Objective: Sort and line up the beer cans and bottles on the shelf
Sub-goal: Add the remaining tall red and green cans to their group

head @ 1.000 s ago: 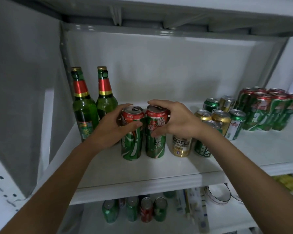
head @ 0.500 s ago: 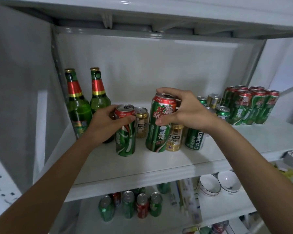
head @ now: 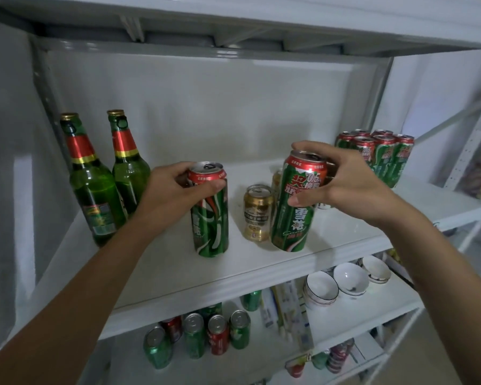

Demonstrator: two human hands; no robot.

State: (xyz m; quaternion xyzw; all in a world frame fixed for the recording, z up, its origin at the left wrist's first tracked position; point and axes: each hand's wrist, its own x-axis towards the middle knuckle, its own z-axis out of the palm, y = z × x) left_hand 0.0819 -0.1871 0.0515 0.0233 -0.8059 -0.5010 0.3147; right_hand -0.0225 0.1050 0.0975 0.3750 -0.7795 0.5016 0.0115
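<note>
On the white shelf [head: 178,276], two green glass beer bottles stand upright at the far left: the nearer bottle [head: 93,187] by the shelf's side wall, and the second bottle [head: 128,168] just beside it on its right and a little further back. Both have gold caps and red-and-gold neck bands.

The left hand [head: 172,195] comes next, its fingers and thumb curled round the red top band of a tall green can [head: 210,215], which stands upright on the shelf near the front. The hand's back hides the lower part of the second bottle.

Right of that can, well apart from it, a short gold can [head: 257,212] stands upright. Just beside it, the right hand [head: 342,182] grips a second tall green can [head: 297,207] by its top, thumb on the near side and fingers over the rim; this can is tilted, its top leaning right. Whether its base touches the shelf cannot be told. It partly hides another gold can [head: 277,179] behind it, and the hand covers whatever stands further back.

At the far right rear, a cluster of tall green cans [head: 381,157] stands close together.

On the lower shelf [head: 358,312], a group of green and red cans [head: 203,334] stands at the left, boxes [head: 289,309] in the middle, and stacked white bowls [head: 345,282] to the right.
</note>
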